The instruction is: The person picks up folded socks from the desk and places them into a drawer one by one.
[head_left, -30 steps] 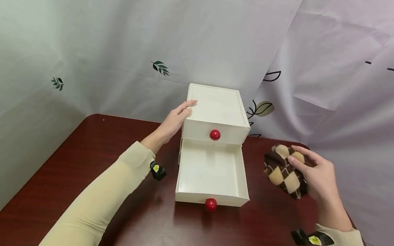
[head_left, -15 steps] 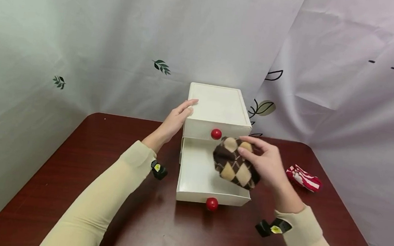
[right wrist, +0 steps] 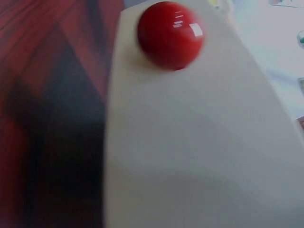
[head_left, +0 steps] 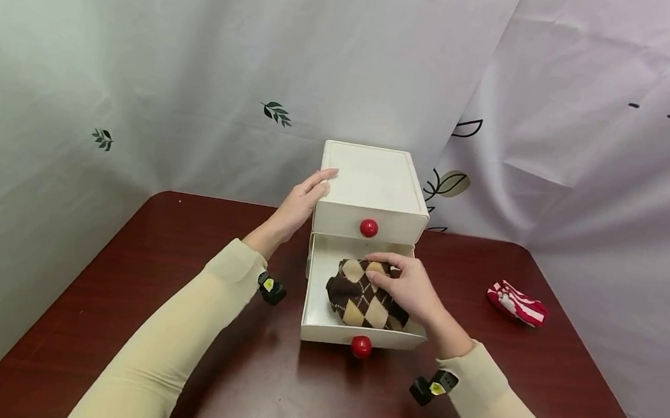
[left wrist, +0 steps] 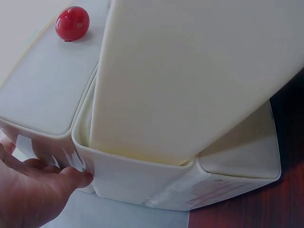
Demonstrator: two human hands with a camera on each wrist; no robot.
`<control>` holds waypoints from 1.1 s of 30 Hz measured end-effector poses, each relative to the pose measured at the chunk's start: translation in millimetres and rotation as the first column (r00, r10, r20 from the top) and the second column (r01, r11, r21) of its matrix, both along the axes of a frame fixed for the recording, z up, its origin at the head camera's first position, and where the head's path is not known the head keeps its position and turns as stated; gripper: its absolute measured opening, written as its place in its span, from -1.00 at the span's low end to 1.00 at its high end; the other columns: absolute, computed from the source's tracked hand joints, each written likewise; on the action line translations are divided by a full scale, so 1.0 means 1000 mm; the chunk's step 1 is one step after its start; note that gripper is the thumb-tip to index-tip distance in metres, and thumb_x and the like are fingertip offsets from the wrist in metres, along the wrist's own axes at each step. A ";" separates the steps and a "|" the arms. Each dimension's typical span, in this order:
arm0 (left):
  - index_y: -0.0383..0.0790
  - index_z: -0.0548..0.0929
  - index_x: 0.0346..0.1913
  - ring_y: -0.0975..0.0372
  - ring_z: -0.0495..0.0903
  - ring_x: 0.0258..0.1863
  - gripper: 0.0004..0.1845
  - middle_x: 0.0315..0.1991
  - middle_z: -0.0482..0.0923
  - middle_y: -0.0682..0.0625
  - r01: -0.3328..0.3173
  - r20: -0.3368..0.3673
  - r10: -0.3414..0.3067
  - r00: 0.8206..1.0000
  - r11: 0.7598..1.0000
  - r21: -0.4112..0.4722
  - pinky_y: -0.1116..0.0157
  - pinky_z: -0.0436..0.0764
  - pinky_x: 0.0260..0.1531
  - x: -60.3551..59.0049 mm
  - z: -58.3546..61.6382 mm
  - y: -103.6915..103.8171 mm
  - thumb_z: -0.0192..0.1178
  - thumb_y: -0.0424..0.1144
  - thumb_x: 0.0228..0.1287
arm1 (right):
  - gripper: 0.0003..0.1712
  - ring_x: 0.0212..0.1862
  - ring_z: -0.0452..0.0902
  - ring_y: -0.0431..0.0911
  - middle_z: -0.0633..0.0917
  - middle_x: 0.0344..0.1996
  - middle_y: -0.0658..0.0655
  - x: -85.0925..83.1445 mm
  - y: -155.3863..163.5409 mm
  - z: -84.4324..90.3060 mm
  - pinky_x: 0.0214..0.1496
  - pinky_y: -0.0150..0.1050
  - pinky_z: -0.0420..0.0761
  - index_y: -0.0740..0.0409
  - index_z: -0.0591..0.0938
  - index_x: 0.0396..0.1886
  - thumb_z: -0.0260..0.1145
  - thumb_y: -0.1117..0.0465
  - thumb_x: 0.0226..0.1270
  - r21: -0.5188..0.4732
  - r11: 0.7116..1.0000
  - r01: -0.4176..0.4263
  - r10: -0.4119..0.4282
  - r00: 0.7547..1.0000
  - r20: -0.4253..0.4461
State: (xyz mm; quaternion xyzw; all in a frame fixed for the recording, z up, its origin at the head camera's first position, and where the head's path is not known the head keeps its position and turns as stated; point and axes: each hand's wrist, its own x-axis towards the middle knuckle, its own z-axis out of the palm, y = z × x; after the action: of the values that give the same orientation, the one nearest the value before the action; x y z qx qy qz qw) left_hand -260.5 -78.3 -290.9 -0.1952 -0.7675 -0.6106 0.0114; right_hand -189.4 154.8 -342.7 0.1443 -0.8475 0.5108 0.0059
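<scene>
A small white two-drawer cabinet [head_left: 371,182] stands at the back of a dark red table [head_left: 172,355]. Its lower drawer [head_left: 313,302] is pulled out, with a red knob [head_left: 361,346] on its front. A rolled brown and tan argyle sock [head_left: 356,296] lies in that drawer, and my right hand [head_left: 403,288] grips it from above. My left hand [head_left: 301,202] rests flat against the cabinet's upper left edge, fingers straight. The upper drawer is closed, with its own red knob [head_left: 368,227]. The right wrist view shows only the drawer front and a knob [right wrist: 171,34].
A red and white striped sock [head_left: 516,303] lies on the table to the right of the cabinet. White printed curtains [head_left: 140,79] hang close behind and on both sides. The table's front stretches toward me.
My right hand carried the argyle sock from the table's right side leftward and lowered it into the pulled-out drawer. The striped sock came into sight. My left hand stayed put.
</scene>
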 end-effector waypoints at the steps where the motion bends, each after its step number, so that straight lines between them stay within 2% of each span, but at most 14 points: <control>1: -0.10 0.25 0.39 0.24 -0.26 0.43 -0.52 0.44 0.01 0.02 0.001 0.000 -0.001 1.000 1.000 -0.003 0.09 -0.09 0.33 0.000 0.000 0.000 -0.20 -0.16 0.46 | -0.68 -0.35 0.53 -0.13 0.65 -0.18 0.15 -0.001 0.000 -0.004 -0.32 -0.30 0.52 0.20 0.67 -0.05 0.37 0.29 0.15 0.034 0.999 -0.011 0.011 1.000 -0.010; 5: -0.11 0.25 0.39 0.24 -0.26 0.43 -0.52 0.44 0.01 0.01 0.003 -0.002 -0.003 1.000 1.000 -0.010 0.08 -0.10 0.33 0.001 0.000 0.001 -0.20 -0.16 0.46 | -0.67 -0.08 0.52 -0.06 0.63 -0.05 0.16 -0.002 0.001 -0.012 -0.08 -0.18 0.49 0.23 0.67 -0.05 0.37 0.28 0.15 0.135 0.989 -0.055 0.059 0.998 -0.028; 7: -0.11 0.25 0.39 0.24 -0.26 0.43 -0.52 0.44 0.01 0.01 0.006 -0.004 -0.006 1.000 1.000 -0.008 0.09 -0.09 0.33 0.001 0.000 0.001 -0.20 -0.16 0.46 | -0.68 0.00 0.48 -0.04 0.63 -0.03 0.16 -0.001 0.001 -0.013 -0.01 -0.14 0.46 0.23 0.67 -0.07 0.37 0.29 0.15 0.149 0.987 -0.065 0.070 0.997 -0.026; 11: -0.11 0.25 0.39 0.23 -0.25 0.43 -0.52 0.44 0.01 0.01 0.006 -0.008 -0.006 1.000 1.000 -0.002 0.10 -0.08 0.33 -0.001 -0.001 0.000 -0.19 -0.17 0.46 | -0.69 -0.07 0.49 -0.03 0.63 -0.05 0.16 0.001 0.001 -0.009 -0.09 -0.18 0.48 0.24 0.68 -0.09 0.37 0.30 0.13 0.135 0.989 -0.067 0.069 0.998 -0.010; 18: 0.03 0.30 0.37 0.31 -0.25 0.42 -0.54 0.42 0.05 0.14 -0.004 -0.009 0.004 1.000 1.000 0.013 0.11 -0.11 0.34 -0.025 -0.020 -0.001 -0.16 -0.09 0.44 | -0.64 -0.17 0.59 -0.01 0.63 -0.04 0.22 0.008 0.005 0.004 -0.19 -0.21 0.56 0.26 0.64 -0.01 0.35 0.28 0.17 0.054 0.998 -0.044 0.041 0.998 0.051; 22: 0.10 0.30 0.36 0.35 -0.24 0.41 -0.54 0.41 0.05 0.18 -0.012 -0.025 0.012 1.000 1.000 0.003 0.11 -0.10 0.33 -0.028 -0.022 -0.001 -0.16 -0.04 0.44 | -0.65 -0.18 0.63 0.01 0.63 -0.05 0.25 0.018 0.007 0.015 -0.17 -0.19 0.58 0.21 0.64 0.00 0.34 0.28 0.19 0.017 0.999 -0.046 0.045 0.998 0.041; 27: 0.14 0.32 0.35 0.34 -0.23 0.41 -0.54 0.40 0.07 0.21 -0.022 -0.040 0.022 0.999 1.000 0.002 0.10 -0.10 0.33 -0.028 -0.023 0.000 -0.16 -0.01 0.43 | -0.64 -0.19 0.63 -0.04 0.66 -0.09 0.22 0.035 0.008 0.024 -0.19 -0.24 0.59 0.21 0.64 -0.01 0.35 0.23 0.18 -0.024 0.992 -0.126 0.126 0.992 0.016; 33: 0.18 0.32 0.34 0.38 -0.24 0.40 -0.55 0.40 0.06 0.23 -0.017 -0.017 0.017 1.000 1.000 0.001 0.12 -0.10 0.33 -0.029 -0.025 -0.001 -0.16 0.00 0.43 | -0.68 -0.23 0.60 -0.14 0.68 -0.19 0.15 0.062 0.012 0.022 -0.23 -0.29 0.59 0.24 0.65 -0.07 0.35 0.21 0.19 -0.019 0.959 -0.284 0.283 0.959 -0.024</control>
State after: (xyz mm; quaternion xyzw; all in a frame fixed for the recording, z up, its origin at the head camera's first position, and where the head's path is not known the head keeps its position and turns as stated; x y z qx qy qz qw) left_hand -289.2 -79.1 -315.7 -0.1937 -0.7687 -0.6091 0.0234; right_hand -127.5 166.9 -320.5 0.2695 -0.8122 0.5143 -0.0569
